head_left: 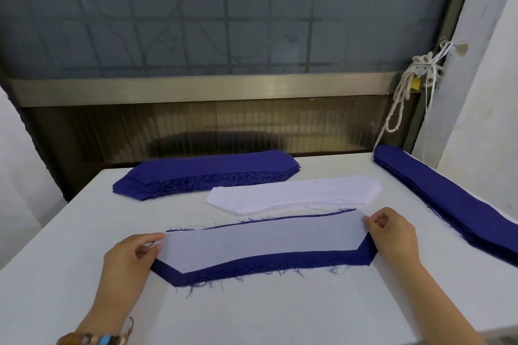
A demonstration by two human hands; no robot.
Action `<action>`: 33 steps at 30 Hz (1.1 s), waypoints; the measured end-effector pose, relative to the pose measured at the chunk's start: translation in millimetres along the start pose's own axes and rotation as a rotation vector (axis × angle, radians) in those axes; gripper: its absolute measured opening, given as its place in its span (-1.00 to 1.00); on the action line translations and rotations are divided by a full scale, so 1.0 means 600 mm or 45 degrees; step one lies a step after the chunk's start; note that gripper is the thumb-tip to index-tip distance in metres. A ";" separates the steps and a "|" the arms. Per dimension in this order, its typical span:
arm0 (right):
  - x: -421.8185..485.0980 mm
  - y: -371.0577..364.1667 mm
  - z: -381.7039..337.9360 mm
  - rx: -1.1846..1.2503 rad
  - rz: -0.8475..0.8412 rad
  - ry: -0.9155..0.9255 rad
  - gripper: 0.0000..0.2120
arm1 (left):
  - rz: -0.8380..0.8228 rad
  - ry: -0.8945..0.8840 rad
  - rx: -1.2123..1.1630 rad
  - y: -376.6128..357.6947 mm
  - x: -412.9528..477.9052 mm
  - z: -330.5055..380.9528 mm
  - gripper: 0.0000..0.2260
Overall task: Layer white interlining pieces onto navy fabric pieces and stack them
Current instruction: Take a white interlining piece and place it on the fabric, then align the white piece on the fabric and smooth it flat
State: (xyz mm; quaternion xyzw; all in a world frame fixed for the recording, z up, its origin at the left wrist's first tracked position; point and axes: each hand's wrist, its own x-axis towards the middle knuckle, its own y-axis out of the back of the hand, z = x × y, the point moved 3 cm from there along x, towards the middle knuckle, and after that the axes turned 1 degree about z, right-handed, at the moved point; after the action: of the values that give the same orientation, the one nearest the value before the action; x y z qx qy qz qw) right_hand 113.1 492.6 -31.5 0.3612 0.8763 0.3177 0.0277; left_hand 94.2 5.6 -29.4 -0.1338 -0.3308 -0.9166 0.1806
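A white interlining piece (260, 241) lies on a navy fabric piece (269, 263) in the middle of the white table. The navy shows as a border along the near edge and both slanted ends. My left hand (131, 258) pinches the left end of the interlining between thumb and fingers. My right hand (392, 235) pinches its right end. Behind them sits a stack of white interlining pieces (294, 194). Farther back left is a stack of navy pieces (204, 172) with frayed edges.
A long pile of navy pieces with white layers (454, 202) runs along the table's right edge. The white table (252, 314) stands against a window frame and dark ribbed panel (213, 126). A knotted white cord (403, 95) hangs at the back right by the wall.
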 end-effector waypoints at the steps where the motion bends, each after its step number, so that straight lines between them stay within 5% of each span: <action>1: 0.000 0.000 0.000 -0.006 0.003 0.006 -0.86 | 0.005 0.013 -0.008 0.000 0.000 -0.001 -0.80; 11: -0.003 0.000 -0.005 -0.048 0.034 0.072 -0.89 | 0.022 0.022 -0.044 0.000 -0.004 -0.010 -0.74; 18: -0.020 -0.002 -0.024 -0.165 0.018 0.479 -0.83 | -0.085 -0.239 0.075 -0.007 -0.002 0.003 -0.55; 25: -0.031 -0.004 -0.034 -0.161 -0.156 0.602 -0.95 | -0.170 -0.182 0.034 -0.007 -0.010 0.015 -0.78; 33: -0.027 -0.002 -0.035 -0.182 -0.218 0.554 -0.94 | -0.199 -0.131 0.080 -0.003 -0.012 0.031 -0.78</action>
State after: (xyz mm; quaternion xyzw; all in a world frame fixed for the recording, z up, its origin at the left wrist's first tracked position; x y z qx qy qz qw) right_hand 118.3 470.1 -18.5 0.2059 0.8642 0.4458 -0.1093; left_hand 102.2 21.1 -19.0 -0.1486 -0.3775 -0.9090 0.0953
